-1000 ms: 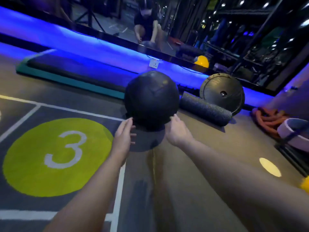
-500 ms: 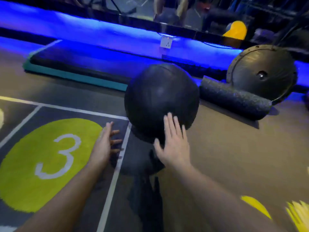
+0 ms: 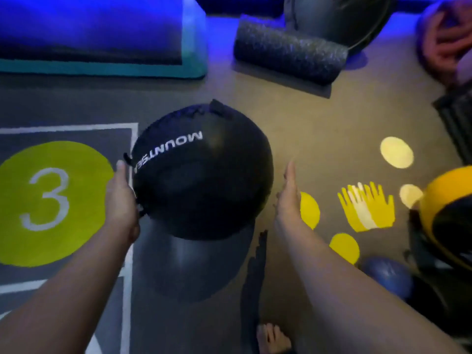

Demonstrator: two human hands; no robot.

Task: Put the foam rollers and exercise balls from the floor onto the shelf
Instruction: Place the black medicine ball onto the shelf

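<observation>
Black exercise ball (image 3: pixel 201 172) between both hands, over grey floor (image 3: pixel 319 129) beside green "3" circle (image 3: pixel 51 200).
Behind it: teal mat (image 3: pixel 102 70), weight plate (image 3: pixel 339 19), foam roller (image 3: pixel 288 52) lying just in front of the plate. To the right: yellow-black ball (image 3: pixel 444 213), small blue ball (image 3: pixel 387 275). Left hand (image 3: pixel 121 198) presses flat on the ball's left side, fingers straight; right hand (image 3: pixel 287 198), fingers straight and together, is just beside its right side, contact unclear.

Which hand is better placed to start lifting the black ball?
Left. The left hand rests against the black ball on its side; the right hand is open beside the opposite side, seemingly not touching.
</observation>
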